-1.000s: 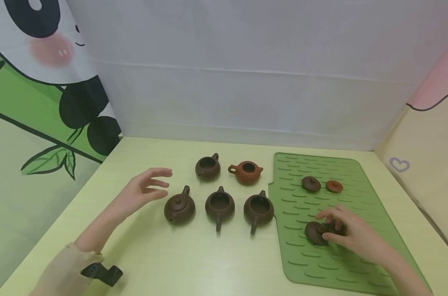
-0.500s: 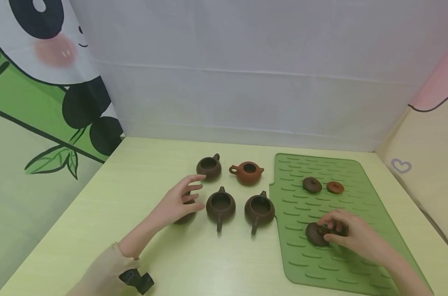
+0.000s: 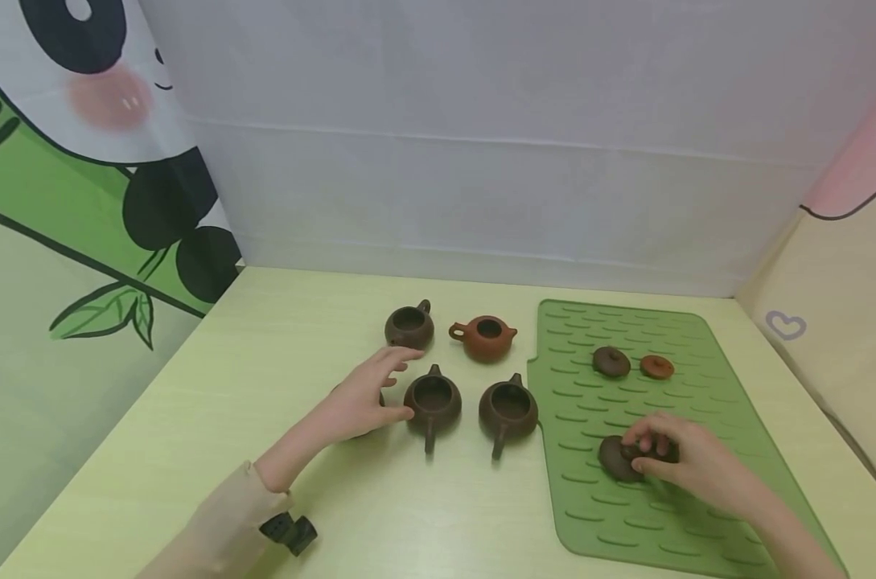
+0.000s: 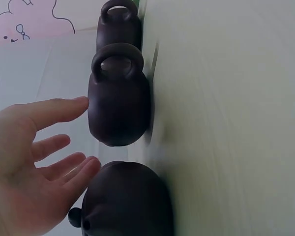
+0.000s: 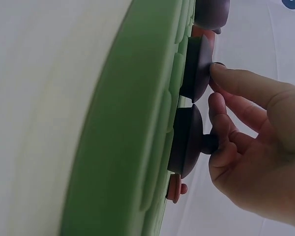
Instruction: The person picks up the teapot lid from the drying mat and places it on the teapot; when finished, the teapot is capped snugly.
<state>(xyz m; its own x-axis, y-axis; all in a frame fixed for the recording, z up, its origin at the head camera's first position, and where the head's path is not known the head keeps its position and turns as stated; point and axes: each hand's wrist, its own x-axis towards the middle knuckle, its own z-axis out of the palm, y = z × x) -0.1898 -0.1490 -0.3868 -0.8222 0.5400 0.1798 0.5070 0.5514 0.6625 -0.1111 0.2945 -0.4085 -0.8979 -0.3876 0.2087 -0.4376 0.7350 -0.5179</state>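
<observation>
Nearest me in the room, the person's right hand (image 3: pixel 687 462) comes in over the green mat (image 3: pixel 578 519), thumb and fingertip pinching the knob (image 3: pixel 630 452) of a dark lid (image 3: pixel 614 464). That lid looks to rest on the mat, left of the palm, with a second dark lid (image 5: pixel 189 140) tucked beneath the curled fingers. Level with it or slightly farther, the left hand (image 3: pixel 361 402) spreads unclenched above the knobbed teapot (image 4: pixel 128 201), holding nothing, and faces right towards the middle teapot (image 3: pixel 433 416), which stands lidless on the table (image 3: pixel 380 515). The thumb tip is just beside that pot; I can't tell if they touch. The middle teapot's long axis runs front to back, handle towards the person, spout away, so it lies across the mouth of the left hand. The pinched lid is well to its right, another lidless dark pot (image 3: pixel 508 412) between them; the left hand is clearly nearer the middle pot. Beyond sit a far dark lid (image 3: pixel 611 362) and a reddish lid (image 3: pixel 657 367), then a reddish pot (image 3: pixel 485 343) and a back dark pot (image 3: pixel 410 326).
</observation>
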